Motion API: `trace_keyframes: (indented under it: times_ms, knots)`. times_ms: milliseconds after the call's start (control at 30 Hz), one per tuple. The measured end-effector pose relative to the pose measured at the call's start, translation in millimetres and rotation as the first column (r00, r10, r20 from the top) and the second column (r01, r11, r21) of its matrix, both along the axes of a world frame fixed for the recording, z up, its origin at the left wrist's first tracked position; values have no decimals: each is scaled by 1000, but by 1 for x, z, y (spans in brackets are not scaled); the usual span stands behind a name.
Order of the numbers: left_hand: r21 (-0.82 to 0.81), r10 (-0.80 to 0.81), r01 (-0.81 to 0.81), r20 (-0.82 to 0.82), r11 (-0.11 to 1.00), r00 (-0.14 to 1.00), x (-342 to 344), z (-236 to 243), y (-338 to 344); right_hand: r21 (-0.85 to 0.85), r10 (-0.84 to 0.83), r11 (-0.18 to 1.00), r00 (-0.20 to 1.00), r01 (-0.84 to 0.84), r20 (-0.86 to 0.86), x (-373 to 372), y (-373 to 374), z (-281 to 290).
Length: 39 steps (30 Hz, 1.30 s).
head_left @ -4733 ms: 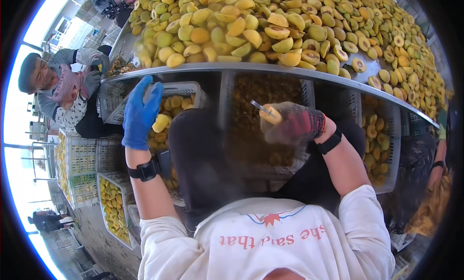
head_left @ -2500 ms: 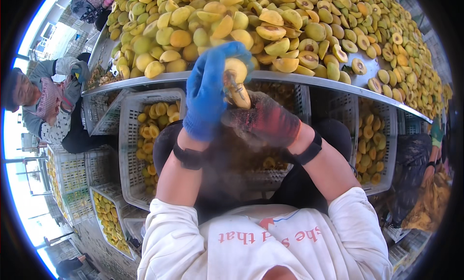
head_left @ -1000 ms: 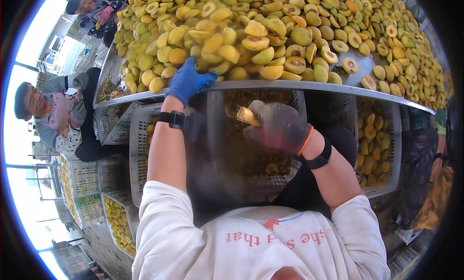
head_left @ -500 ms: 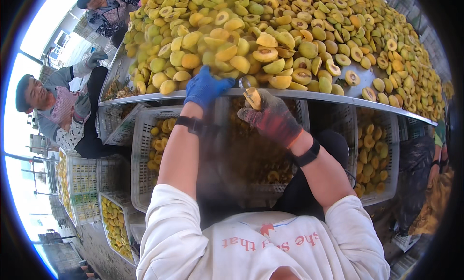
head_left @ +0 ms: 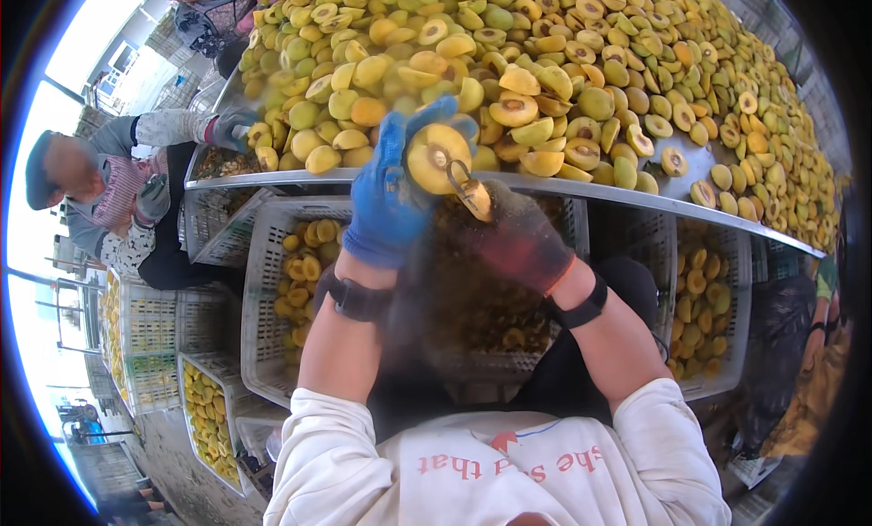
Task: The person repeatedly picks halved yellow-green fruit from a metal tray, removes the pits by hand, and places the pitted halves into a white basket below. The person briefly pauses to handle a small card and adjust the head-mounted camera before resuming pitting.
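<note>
The right hand (head_left: pixel 515 237), slightly blurred, hides the lower end of the tool (head_left: pixel 474 199) from me. Below the table (head_left: pixel 291 176), shadow blurs what lies in the middle crate (head_left: pixel 576 222). The fruit pile (head_left: pixel 581 81) and a person (head_left: pixel 218 19) by the table's far left corner are cut off up top.

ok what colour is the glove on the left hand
The left hand wears a blue glove, best seen in the head view.
</note>
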<state>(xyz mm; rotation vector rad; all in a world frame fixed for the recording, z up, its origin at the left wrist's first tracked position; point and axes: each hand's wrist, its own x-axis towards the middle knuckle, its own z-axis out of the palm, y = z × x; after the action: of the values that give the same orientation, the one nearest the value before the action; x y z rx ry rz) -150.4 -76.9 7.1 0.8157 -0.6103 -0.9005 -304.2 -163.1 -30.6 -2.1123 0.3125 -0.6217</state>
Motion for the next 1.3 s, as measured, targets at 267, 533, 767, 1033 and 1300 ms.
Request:
trace_keyframes:
  times_ms: [267, 533, 767, 1033, 1300]
  knots:
    - [84, 98, -137, 367, 987, 925, -4, -19, -3, -359, -193, 918, 981, 171, -27, 3, 0, -6]
    - [-11, 194, -236, 608, 972, 770, 1, -18, 15, -391, -205, 911, 965, 129, -162, 15, 6, -2]
    - [163, 231, -336, 458, 928, 858, -4, -14, 10, -251, -103, 967, 962, 38, -251, 13, 11, -15]
    - [167, 133, -236, 470, 957, 872, -3, -7, 10, -341, -168, 938, 938, 57, -304, 14, 8, -18]
    - [71, 32, -37, 63, 997, 998, -19, -5, 9, 570, 201, 816, 972, -95, -125, 10, 4, 12]
